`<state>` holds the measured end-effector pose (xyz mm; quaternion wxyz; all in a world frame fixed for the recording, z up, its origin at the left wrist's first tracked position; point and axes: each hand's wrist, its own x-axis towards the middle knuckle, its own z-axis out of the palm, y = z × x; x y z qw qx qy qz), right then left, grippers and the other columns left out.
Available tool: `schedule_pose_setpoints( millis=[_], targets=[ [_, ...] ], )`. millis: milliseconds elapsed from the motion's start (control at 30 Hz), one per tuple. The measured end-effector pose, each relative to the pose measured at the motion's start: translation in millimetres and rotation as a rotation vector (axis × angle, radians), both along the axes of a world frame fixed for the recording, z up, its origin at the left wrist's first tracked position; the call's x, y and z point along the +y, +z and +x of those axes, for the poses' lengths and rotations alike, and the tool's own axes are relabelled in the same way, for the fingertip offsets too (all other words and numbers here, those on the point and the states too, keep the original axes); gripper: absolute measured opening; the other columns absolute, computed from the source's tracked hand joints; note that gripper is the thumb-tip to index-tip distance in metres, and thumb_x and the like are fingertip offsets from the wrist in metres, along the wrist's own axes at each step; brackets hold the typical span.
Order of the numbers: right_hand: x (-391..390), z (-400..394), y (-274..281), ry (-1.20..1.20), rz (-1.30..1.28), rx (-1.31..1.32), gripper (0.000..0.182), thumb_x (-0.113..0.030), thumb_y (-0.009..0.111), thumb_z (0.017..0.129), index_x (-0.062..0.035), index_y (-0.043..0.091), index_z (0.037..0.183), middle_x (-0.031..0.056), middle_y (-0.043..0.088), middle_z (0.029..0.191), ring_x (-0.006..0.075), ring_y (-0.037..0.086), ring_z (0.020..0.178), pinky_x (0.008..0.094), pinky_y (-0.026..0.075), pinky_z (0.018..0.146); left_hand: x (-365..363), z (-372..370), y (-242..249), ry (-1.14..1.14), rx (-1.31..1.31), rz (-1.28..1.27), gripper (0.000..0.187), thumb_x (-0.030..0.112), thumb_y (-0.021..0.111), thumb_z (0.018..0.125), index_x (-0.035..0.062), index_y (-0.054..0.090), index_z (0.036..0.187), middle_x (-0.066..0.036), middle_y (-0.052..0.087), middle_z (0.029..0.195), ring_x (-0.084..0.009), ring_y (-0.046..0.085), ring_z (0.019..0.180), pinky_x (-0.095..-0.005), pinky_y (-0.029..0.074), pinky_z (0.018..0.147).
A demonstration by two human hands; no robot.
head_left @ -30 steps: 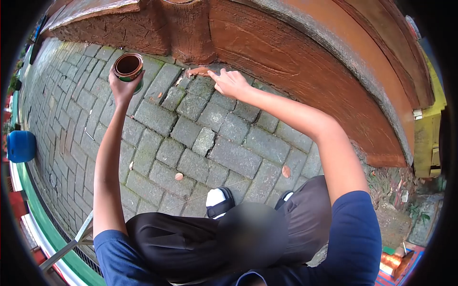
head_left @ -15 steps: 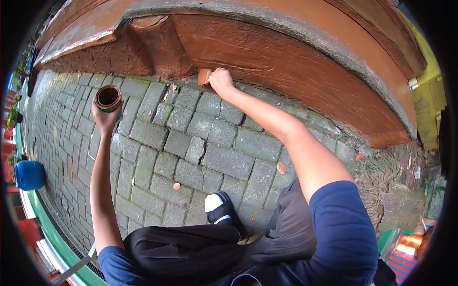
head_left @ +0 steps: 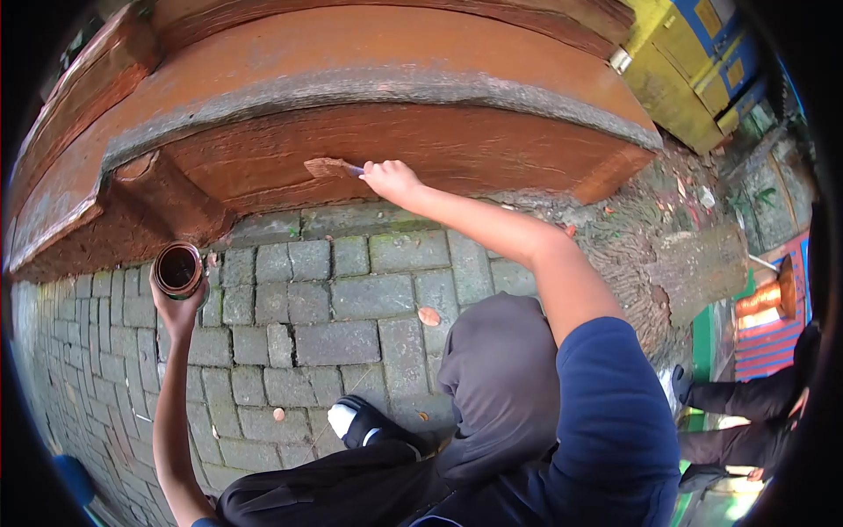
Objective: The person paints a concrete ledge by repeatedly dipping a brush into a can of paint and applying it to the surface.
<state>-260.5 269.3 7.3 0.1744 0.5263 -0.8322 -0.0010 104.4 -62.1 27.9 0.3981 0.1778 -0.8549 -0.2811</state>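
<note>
My right hand (head_left: 392, 182) is closed round the handle of a paintbrush (head_left: 328, 168). The brush lies nearly level, its bristles coated in reddish brown and against the brown face of a low wall (head_left: 421, 145). At the left, my left hand (head_left: 179, 303) grips a can (head_left: 178, 269) from below and holds it upright over the paving, with dark brown paint showing inside its rim.
Along the top of the wall face runs a rough grey ledge (head_left: 351, 88). A brown pillar base (head_left: 171, 198) juts out at the left. Another person's legs (head_left: 742, 422) show at the right. Yellow cabinet (head_left: 676, 79) at upper right; blue container (head_left: 75, 479) at lower left.
The view has turned rightward. My right hand has moved right along the wall, away from the pillar base, and the brush now shows clearly. My left hand still holds the can.
</note>
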Motion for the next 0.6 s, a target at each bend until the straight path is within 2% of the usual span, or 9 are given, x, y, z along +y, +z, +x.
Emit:
schedule_pose_setpoints(
  millis=[33,100,200,333,400,467,533,600],
  targets=[
    [33,-8,-1,-0.041,0.0,0.002,0.024,-0.026,0.055,0.094,-0.0031,0.059,0.086,0.0106,0.066,0.068,0.0268,0.07,0.064,0.0396,0.058,0.055,9,-14,-1,-0.045,0.022,0.039,0.085,0.016,0.088,0.064,-0.0006,0.042,0.134,-0.014,0.056,0.124,-0.024,0.055,0.117,-0.0354,0.041,0.102],
    [96,-23,-2,-0.175,-0.042,0.095,0.035,-0.038,0.054,0.095,-0.0051,0.055,0.084,0.0083,0.064,0.061,0.0276,0.068,0.058,0.0398,0.056,0.052,31,-44,1,-0.136,0.046,0.081,0.086,0.016,0.087,0.063,-0.0005,0.042,0.134,-0.014,0.055,0.125,-0.0245,0.054,0.118,-0.0358,0.04,0.103],
    [200,-45,4,-0.293,-0.054,0.224,0.036,-0.042,0.052,0.096,-0.0076,0.053,0.087,0.0091,0.062,0.057,0.028,0.067,0.056,0.0401,0.054,0.048,69,-86,3,-0.293,-0.015,0.006,0.091,0.016,0.088,0.061,-0.0008,0.04,0.136,-0.015,0.055,0.127,-0.0252,0.053,0.12,-0.0369,0.04,0.105],
    [361,-78,18,-0.621,0.09,0.265,0.038,-0.046,0.051,0.095,-0.0092,0.052,0.085,0.0096,0.064,0.062,0.0292,0.068,0.059,0.0408,0.054,0.051,128,-136,-5,-0.529,-0.099,0.076,0.098,0.022,0.089,0.056,-0.0012,0.039,0.136,-0.016,0.054,0.127,-0.0284,0.054,0.121,-0.039,0.04,0.105],
    [431,-80,29,-0.928,0.048,-0.036,0.045,-0.048,0.05,0.096,-0.0043,0.06,0.092,0.0187,0.068,0.074,0.0347,0.07,0.075,0.0455,0.056,0.064,158,-156,-8,-0.607,-0.098,0.056,0.099,0.024,0.09,0.055,-0.0022,0.039,0.135,-0.017,0.054,0.126,-0.0283,0.054,0.12,-0.0397,0.042,0.104],
    [490,-67,49,-1.224,-0.053,-0.297,0.053,-0.051,0.053,0.094,-0.0003,0.067,0.1,0.028,0.067,0.09,0.0393,0.067,0.094,0.0489,0.053,0.08,186,-177,-3,-0.696,-0.116,0.116,0.1,0.025,0.091,0.055,-0.0026,0.038,0.136,-0.017,0.055,0.126,-0.028,0.054,0.12,-0.0397,0.042,0.104],
    [526,-49,83,-1.5,-0.262,-0.403,0.056,-0.051,0.055,0.091,0.0014,0.07,0.101,0.031,0.066,0.099,0.0412,0.063,0.104,0.0486,0.049,0.089,211,-193,7,-0.736,-0.117,0.121,0.1,0.025,0.091,0.056,-0.0031,0.038,0.136,-0.017,0.055,0.126,-0.0278,0.054,0.12,-0.0395,0.041,0.104],
    [560,-32,110,-1.633,-0.435,-0.299,0.052,-0.049,0.058,0.089,0.0008,0.07,0.096,0.0269,0.068,0.092,0.0383,0.066,0.099,0.0475,0.05,0.085,229,-203,11,-0.735,-0.121,0.137,0.101,0.026,0.091,0.056,-0.0034,0.037,0.136,-0.018,0.055,0.126,-0.0278,0.054,0.121,-0.0396,0.041,0.105]
  ],
)
